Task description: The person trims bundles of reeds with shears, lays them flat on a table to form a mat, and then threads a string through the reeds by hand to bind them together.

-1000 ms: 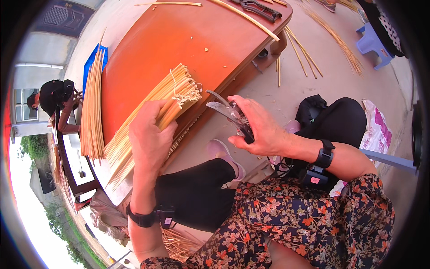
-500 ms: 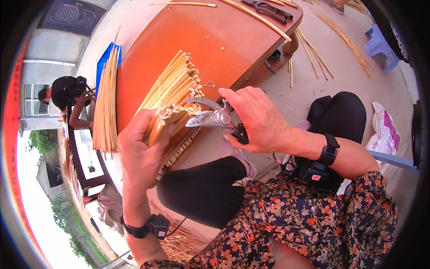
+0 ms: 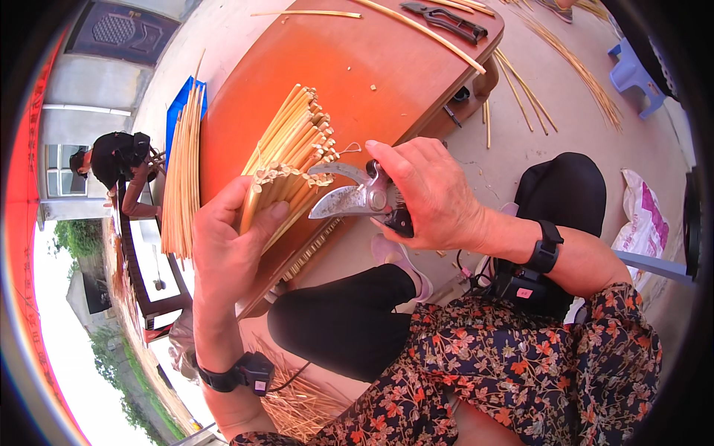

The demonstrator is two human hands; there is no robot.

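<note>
Pale grey paved yard floor: spreads beyond the work; anything sprung loose could skitter across it
Glossy red-brown wooden table: its edge slopes past below the work; sticks propped there might slide off if let go
Thick bundle of pale tan, round wooden sticks: slants over the table, just behind the held ones; its uneven ends sit near enough to be nicked by accident
Fanned cluster of pale tan sticks with raw ends: raised in front of the bundle; could splay if squeezed unevenly
Left hand: curled round the cluster, thumb pressed across it; a slipping thumb could stray toward the metal
Right hand: wrapped round the dark handles of silver, curved-blade pruning shears; blades parted at the cluster's ends, contact unclear; too deep a bite might split wood
Thin bent wire loop: sticks out just above the upper blade; it could snag
</note>
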